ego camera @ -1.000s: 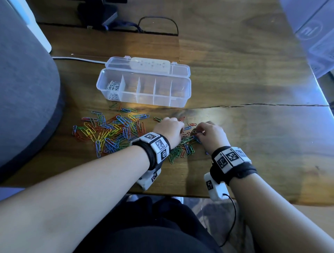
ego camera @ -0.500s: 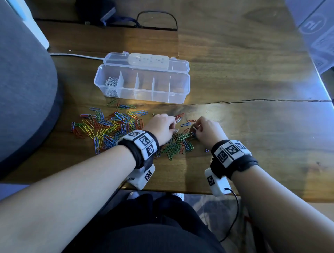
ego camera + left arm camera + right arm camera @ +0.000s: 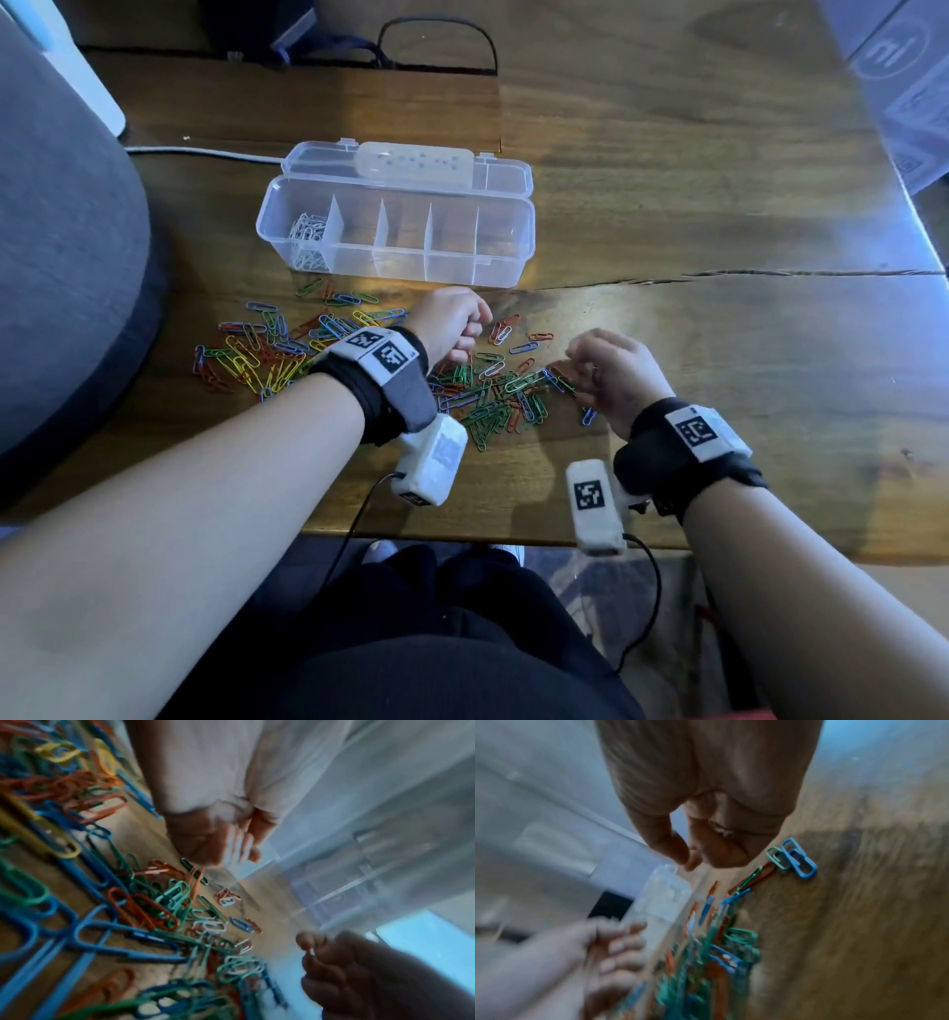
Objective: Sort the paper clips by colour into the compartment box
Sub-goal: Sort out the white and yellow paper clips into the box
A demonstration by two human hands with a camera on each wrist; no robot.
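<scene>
The clear compartment box (image 3: 395,257) sits open on the wooden table (image 3: 719,205), with its lid (image 3: 411,162) folded back so clips can drop straight in. Only the far left space has anything in it, a heap of white clips (image 3: 308,241). The other spaces look empty, so I think the sorting has only just started.

The coloured paper clips (image 3: 477,390) lie spread on the table, just in front of the box, close to both hands for easy picking.

The left hand (image 3: 452,324) is lifted a little above the clips, fingers curled in with the tips together. The pictures are too blurry to tell if it holds a clip.

The right hand (image 3: 613,370) is curled too. The right wrist view shows something small and pale tucked under its fingers (image 3: 721,829), most likely a white clip, and the thumb and first finger meet at the tips.

The head view shows the whole box and the pile. Only the wrist views look under the hands. The right wrist view also shows a blue clip (image 3: 799,858) and a green clip (image 3: 777,858) touching, a little apart from the pile
</scene>
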